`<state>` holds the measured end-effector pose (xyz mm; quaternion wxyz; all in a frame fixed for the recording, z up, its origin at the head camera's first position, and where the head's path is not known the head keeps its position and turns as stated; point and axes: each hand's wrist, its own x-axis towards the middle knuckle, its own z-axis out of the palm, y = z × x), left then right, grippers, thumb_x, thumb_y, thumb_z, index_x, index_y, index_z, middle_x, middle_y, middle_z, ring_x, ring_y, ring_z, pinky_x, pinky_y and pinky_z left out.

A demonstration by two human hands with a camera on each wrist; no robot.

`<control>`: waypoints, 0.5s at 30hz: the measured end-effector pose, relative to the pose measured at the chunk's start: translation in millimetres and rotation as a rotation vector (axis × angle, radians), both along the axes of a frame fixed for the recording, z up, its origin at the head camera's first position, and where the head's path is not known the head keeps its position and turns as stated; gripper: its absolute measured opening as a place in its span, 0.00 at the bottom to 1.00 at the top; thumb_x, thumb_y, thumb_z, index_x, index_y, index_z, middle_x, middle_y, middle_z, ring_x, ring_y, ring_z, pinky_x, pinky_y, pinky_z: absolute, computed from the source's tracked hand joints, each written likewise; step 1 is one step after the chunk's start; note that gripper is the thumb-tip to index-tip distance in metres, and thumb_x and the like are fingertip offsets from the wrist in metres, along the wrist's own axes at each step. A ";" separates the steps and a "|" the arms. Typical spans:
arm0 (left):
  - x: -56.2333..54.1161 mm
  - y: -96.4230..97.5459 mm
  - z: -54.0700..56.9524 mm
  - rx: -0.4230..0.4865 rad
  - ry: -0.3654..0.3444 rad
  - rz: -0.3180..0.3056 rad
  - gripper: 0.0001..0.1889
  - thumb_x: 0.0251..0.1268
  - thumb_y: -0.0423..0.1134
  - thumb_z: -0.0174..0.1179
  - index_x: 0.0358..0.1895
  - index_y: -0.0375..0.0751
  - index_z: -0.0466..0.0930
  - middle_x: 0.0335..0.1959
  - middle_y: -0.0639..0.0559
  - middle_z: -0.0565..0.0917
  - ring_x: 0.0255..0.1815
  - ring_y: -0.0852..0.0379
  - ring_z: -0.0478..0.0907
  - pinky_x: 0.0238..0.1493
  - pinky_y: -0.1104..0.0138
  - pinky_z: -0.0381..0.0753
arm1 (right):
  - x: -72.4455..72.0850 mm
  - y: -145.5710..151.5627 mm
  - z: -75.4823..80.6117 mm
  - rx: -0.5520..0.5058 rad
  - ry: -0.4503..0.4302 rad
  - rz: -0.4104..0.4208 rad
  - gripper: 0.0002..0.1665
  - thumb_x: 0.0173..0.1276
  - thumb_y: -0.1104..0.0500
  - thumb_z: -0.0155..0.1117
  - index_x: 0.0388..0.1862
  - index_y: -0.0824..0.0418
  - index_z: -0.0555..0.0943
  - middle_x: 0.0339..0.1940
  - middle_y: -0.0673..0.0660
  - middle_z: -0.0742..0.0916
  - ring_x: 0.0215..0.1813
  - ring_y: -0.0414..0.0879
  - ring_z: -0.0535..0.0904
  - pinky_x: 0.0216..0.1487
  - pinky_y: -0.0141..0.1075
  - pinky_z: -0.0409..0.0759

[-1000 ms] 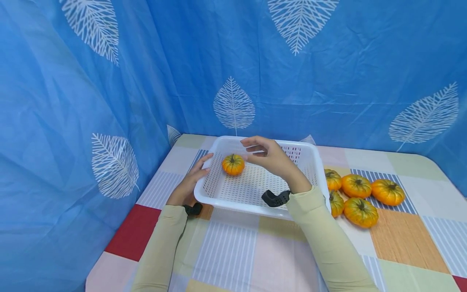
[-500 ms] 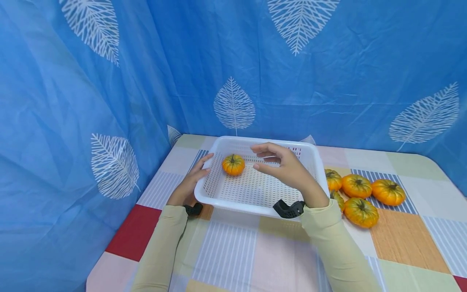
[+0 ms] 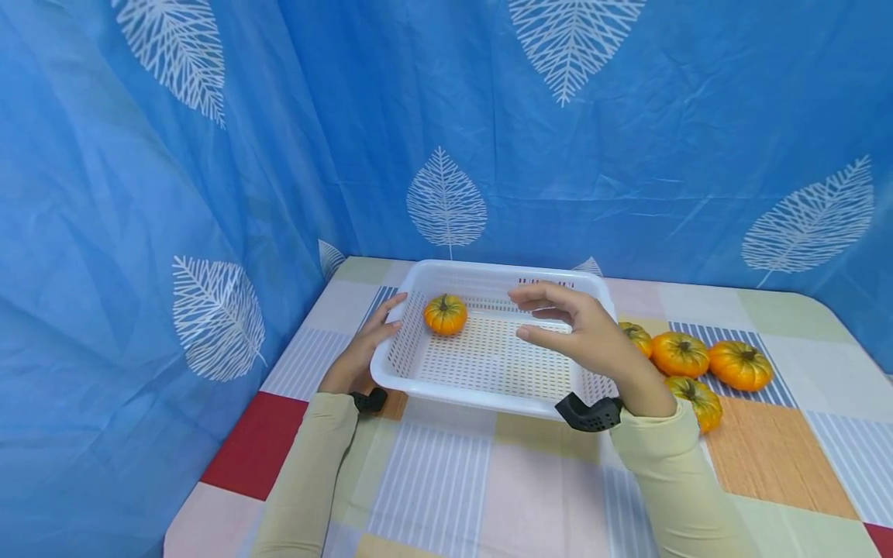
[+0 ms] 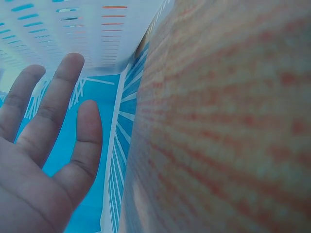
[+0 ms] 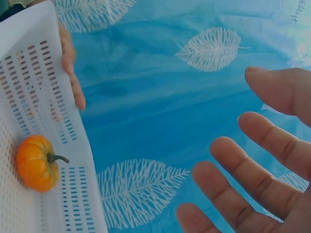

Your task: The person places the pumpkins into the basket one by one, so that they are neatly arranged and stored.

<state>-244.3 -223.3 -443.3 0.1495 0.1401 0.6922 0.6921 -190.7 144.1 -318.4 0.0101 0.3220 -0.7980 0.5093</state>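
A small orange pumpkin with a green stem sits at the left end inside a white perforated plastic basket. My left hand is at the basket's left side, fingers extended at the rim. In the left wrist view its fingers point toward the slotted wall. Over the basket's right half hovers my right hand, fingers spread and holding nothing. The right wrist view shows the same pumpkin lying in the basket, away from the right hand's fingers.
Several more pumpkins lie on the table right of the basket, among them one pumpkin farthest right and another pumpkin nearer the front, partly behind the right wrist. A checked tablecloth covers the table. Blue leaf-print curtains rise behind and at left.
My right hand has drawn back to the right, away from the pumpkin in the basket, and now overlaps the right-hand pumpkins more. The left hand and basket have stayed put.
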 end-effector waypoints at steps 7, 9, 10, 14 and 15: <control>2.2 1.7 1.1 0.002 -0.062 0.015 0.36 0.86 0.45 0.44 0.90 0.62 0.43 0.90 0.46 0.48 0.76 0.29 0.64 0.67 0.40 0.78 | 8.5 15.9 -3.7 -0.006 0.003 -0.010 0.25 0.73 0.69 0.72 0.68 0.70 0.82 0.66 0.66 0.85 0.65 0.52 0.83 0.66 0.28 0.78; 3.3 1.8 2.1 0.007 -0.076 0.018 0.36 0.86 0.46 0.44 0.90 0.63 0.43 0.90 0.47 0.48 0.77 0.29 0.63 0.67 0.40 0.78 | 11.6 20.5 -4.8 -0.010 -0.014 -0.014 0.25 0.74 0.69 0.71 0.68 0.70 0.81 0.67 0.65 0.85 0.64 0.47 0.82 0.66 0.27 0.77; 3.6 1.9 2.6 0.006 -0.074 0.019 0.36 0.86 0.46 0.44 0.90 0.63 0.43 0.90 0.47 0.48 0.77 0.29 0.63 0.68 0.40 0.78 | 13.1 22.7 -5.3 -0.010 -0.024 -0.017 0.25 0.74 0.69 0.71 0.69 0.69 0.81 0.67 0.64 0.85 0.64 0.45 0.82 0.65 0.27 0.77; 4.5 1.5 4.1 -0.001 -0.065 0.019 0.36 0.86 0.45 0.43 0.90 0.62 0.43 0.90 0.47 0.48 0.77 0.29 0.63 0.67 0.42 0.78 | 17.8 29.8 -8.3 -0.022 -0.048 -0.036 0.24 0.75 0.68 0.70 0.68 0.69 0.81 0.66 0.64 0.85 0.63 0.40 0.82 0.65 0.27 0.78; 4.5 1.7 4.3 -0.002 -0.064 0.018 0.36 0.86 0.45 0.44 0.90 0.62 0.43 0.90 0.47 0.48 0.77 0.29 0.63 0.67 0.41 0.78 | 18.2 31.3 -9.7 -0.026 -0.044 -0.040 0.24 0.75 0.68 0.70 0.68 0.69 0.81 0.66 0.64 0.85 0.63 0.39 0.82 0.64 0.27 0.79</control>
